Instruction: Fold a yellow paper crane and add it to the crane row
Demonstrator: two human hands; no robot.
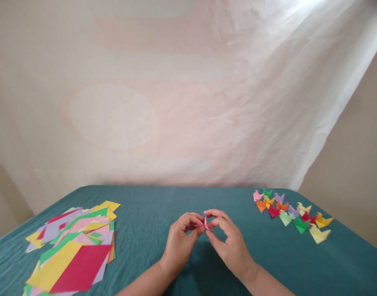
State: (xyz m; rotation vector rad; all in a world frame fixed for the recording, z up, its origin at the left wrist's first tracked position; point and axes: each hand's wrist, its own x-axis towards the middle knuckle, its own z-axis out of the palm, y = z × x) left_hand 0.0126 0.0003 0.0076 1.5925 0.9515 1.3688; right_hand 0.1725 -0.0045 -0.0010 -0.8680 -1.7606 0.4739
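Observation:
A small folded piece of pink paper (206, 224) is held between my two hands, above the middle of the table near its front. My left hand (182, 238) pinches its left side between thumb and fingers. From the other side, the thumb and fingertips of my right hand (228, 237) grip it too. One narrow point of the paper stands up between the fingertips. Much of the folded shape is covered by my fingers, so its full form cannot be made out.
Loose coloured paper sheets (80, 267) lie in an overlapping heap on the left. Several folded paper birds (301, 225) in mixed colours stand in rows at the right. A dark green cloth (145, 213) covers the table, and a pale sheet (188, 102) hangs behind it.

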